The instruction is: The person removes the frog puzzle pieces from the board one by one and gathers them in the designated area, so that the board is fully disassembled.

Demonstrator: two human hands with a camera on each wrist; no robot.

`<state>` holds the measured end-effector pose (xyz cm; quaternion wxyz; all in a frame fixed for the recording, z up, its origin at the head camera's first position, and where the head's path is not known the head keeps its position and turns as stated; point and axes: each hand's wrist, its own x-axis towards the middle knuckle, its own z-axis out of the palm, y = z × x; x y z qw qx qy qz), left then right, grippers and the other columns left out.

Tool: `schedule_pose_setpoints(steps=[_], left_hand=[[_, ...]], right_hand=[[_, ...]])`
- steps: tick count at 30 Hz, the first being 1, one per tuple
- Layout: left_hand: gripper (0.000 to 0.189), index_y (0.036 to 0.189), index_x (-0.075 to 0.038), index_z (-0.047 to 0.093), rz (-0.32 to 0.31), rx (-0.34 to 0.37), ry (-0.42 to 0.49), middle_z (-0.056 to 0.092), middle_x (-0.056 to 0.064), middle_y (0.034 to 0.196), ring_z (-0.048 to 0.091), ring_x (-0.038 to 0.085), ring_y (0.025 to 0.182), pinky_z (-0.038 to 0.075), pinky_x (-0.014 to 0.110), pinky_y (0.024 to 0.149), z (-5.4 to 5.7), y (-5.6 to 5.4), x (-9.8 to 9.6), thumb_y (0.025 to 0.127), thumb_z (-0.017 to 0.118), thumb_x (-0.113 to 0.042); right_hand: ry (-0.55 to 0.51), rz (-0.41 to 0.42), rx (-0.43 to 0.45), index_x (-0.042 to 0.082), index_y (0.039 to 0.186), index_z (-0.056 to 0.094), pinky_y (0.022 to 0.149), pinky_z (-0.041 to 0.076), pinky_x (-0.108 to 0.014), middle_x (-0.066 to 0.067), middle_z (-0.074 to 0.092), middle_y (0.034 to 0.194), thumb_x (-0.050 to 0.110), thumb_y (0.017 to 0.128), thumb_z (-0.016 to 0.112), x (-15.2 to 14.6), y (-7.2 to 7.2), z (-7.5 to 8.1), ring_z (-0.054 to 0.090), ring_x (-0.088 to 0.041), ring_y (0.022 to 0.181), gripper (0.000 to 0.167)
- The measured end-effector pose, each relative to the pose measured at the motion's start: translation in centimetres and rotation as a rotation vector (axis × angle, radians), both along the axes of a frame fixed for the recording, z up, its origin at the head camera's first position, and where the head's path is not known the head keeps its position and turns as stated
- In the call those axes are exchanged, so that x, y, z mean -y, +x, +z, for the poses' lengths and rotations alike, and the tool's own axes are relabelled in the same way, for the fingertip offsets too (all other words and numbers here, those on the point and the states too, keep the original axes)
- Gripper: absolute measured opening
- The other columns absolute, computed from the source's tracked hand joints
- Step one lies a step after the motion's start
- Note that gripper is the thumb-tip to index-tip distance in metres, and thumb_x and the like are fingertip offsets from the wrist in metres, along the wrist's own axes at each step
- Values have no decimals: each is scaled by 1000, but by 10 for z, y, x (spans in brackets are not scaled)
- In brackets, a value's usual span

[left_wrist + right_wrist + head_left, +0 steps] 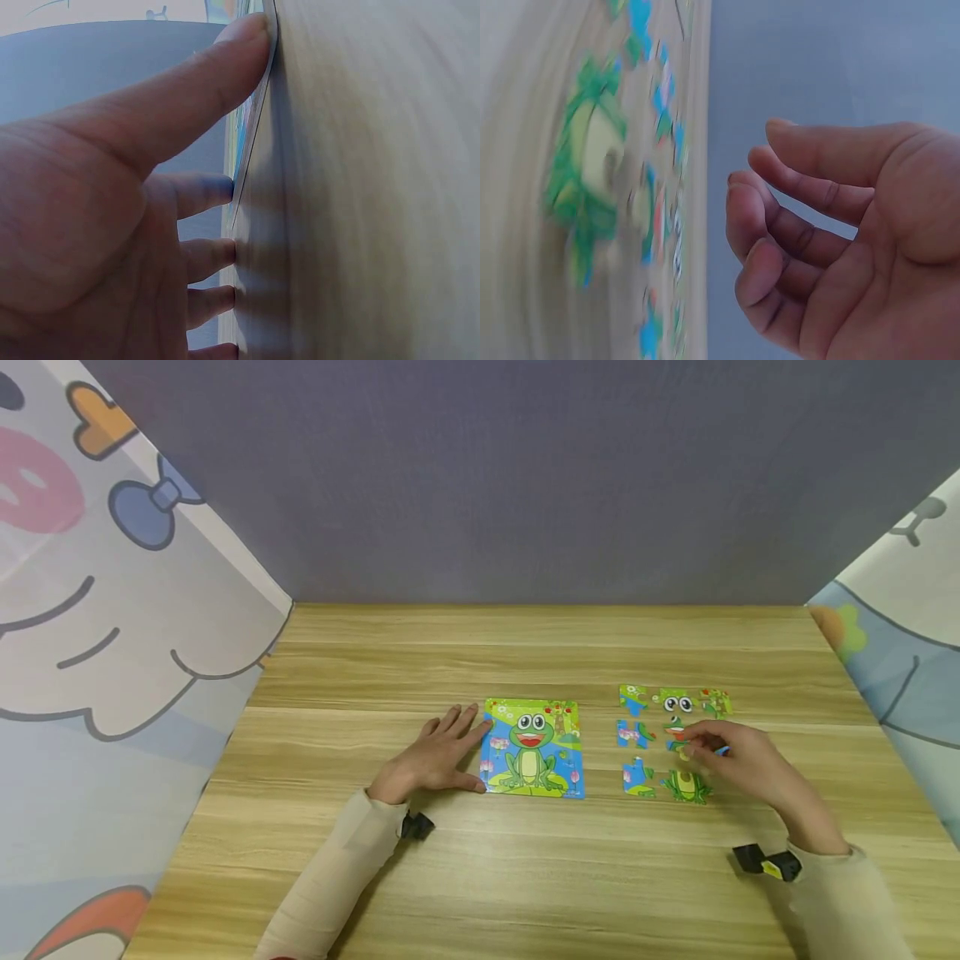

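Note:
A square frog picture board (pixel 531 748) lies flat on the table. My left hand (pixel 438 752) rests at its left side with fingers spread, the thumb and a fingertip touching its edge; the thumb (pixel 217 75) lies on that edge in the left wrist view. To the right, several loose jigsaw pieces are laid out apart in rough rows, among them the eyes piece (pixel 677 702) and the belly piece (pixel 592 150). Above the mouth piece (pixel 672 731) hovers my right hand (pixel 738 760), fingers loosely bent. Nothing shows between its thumb and fingers in the right wrist view, and it partly hides a blue piece.
The wood-grain table (pixel 375 652) meets a grey panel (pixel 525 485) at the back. Cartoon-printed walls stand on both sides. A flower-print corner piece (pixel 633 697) and a blue-green lower piece (pixel 637 778) lie at the left of the layout.

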<state>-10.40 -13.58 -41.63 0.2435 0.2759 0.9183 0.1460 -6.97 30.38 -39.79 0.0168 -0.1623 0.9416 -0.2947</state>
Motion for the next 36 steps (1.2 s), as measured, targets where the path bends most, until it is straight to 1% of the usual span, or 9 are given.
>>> schedule_pose_setpoints(steps=[5,11,18,22,25,29,31,33,36], left_hand=[[97,162,-16,19,-6,-3,0,-1,15,170,0,41,158,12,65,122,-1,0,0,88,72,-51],[97,162,-16,19,-5,-7,-9,-1,15,170,0,41,158,12,65,122,-1,-1,0,88,72,-51],[97,162,-17,18,-2,-5,-11,-1,14,171,0,40,158,11,65,122,-1,-1,-1,88,72,-51],[97,162,-17,18,-2,-3,-7,-1,15,170,0,40,158,12,65,122,0,0,-1,88,72,-51],[97,162,-17,18,1,-1,-8,0,15,170,0,40,158,11,65,123,0,0,-1,88,72,-51],[97,162,-17,18,0,-3,-12,-1,15,170,-1,40,158,11,65,123,0,-1,-1,88,72,-51],[97,162,-17,18,0,-3,-12,-1,15,170,-1,40,158,11,65,123,0,-1,0,88,72,-51],[97,162,-17,18,-1,-2,-12,-2,15,170,-1,40,158,11,65,123,0,-1,0,88,72,-51],[97,162,-17,18,0,-2,-10,-1,15,170,0,40,158,11,65,123,0,-1,0,88,72,-51]], right_hand=[[-51,68,-10,2,106,72,65,49,-20,-1,71,90,2,91,69,24,-7,4,54,10,79,15],[-98,135,82,2,108,72,68,52,-22,-4,71,94,7,94,67,57,-17,8,59,1,82,15],[-117,219,103,0,110,71,69,53,-24,-11,74,102,4,94,66,95,-26,7,65,-13,84,17],[-137,236,170,-1,113,70,74,53,-26,-13,73,107,8,95,66,113,-28,4,65,-16,88,20],[-126,257,196,-2,114,69,74,53,-25,-13,72,107,10,94,67,125,-27,-2,64,-14,87,23],[-83,271,191,-2,114,69,69,50,-22,-11,70,99,11,92,71,137,-24,-10,61,-7,75,25],[-41,259,179,-1,115,69,67,47,-22,-8,68,97,13,90,74,140,-23,-12,56,-5,72,29],[6,228,177,0,117,70,67,45,-23,-7,66,98,18,88,77,142,-21,-13,52,-7,73,35],[85,192,181,2,119,69,67,44,-28,-9,64,106,26,84,81,145,-19,-14,50,-12,78,44]])
